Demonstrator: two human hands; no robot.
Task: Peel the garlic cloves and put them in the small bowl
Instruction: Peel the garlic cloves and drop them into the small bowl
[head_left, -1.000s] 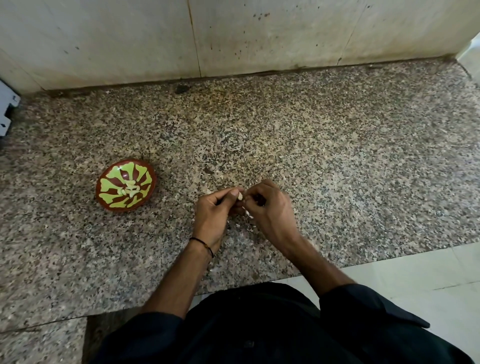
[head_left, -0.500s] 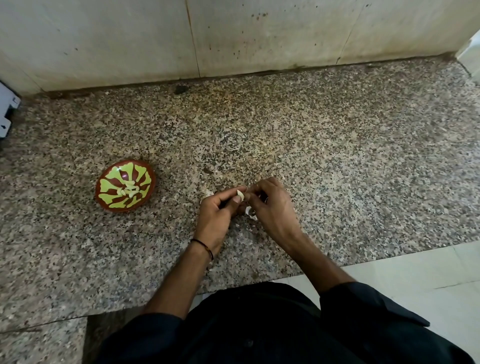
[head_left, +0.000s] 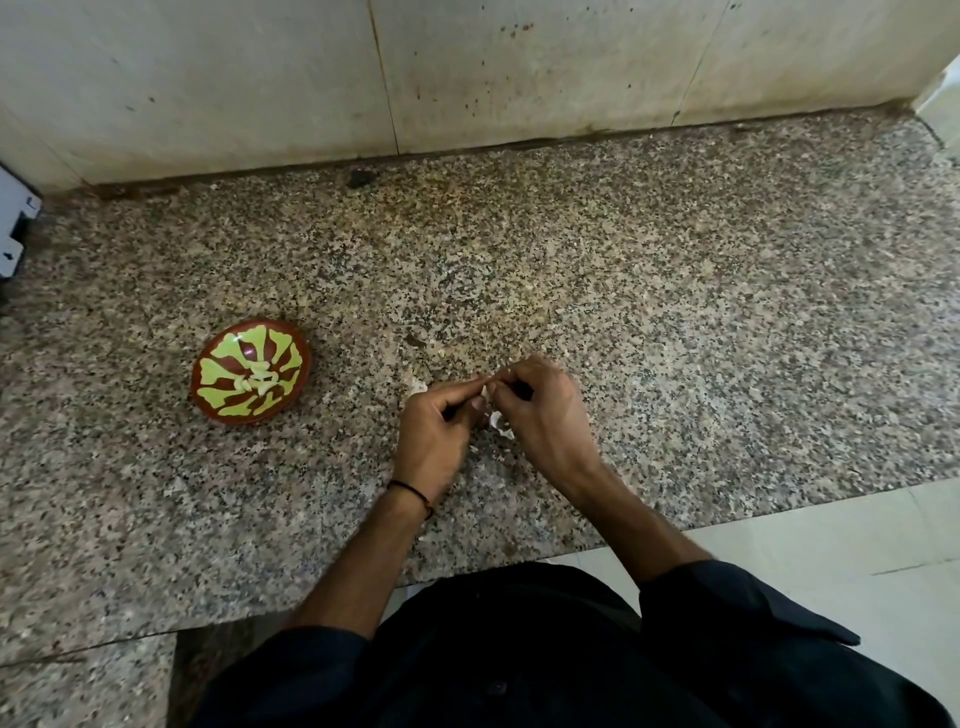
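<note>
Versus 0.5 s ago: hands stay together right of the small bowl (head_left: 234, 420), with little shift; bowl unmoved. Left hand (head_left: 436, 431) and right hand (head_left: 540, 410) both pinch one garlic clove (head_left: 485, 392) between thumb and fingertips, just above the counter (head_left: 675, 312). Motion blur here, so the clove is possibly part-peeled, not certain. Peeled cloves (head_left: 257, 379) lie at the bowl's centre. Pale peel scraps (head_left: 501, 423) sit on the counter right of the bowl, beneath the hands. Surface: speckled granite. Stained pale wall (head_left: 519, 67) beyond the bowl; light floor tiles (head_left: 831, 545) far right of it.
</note>
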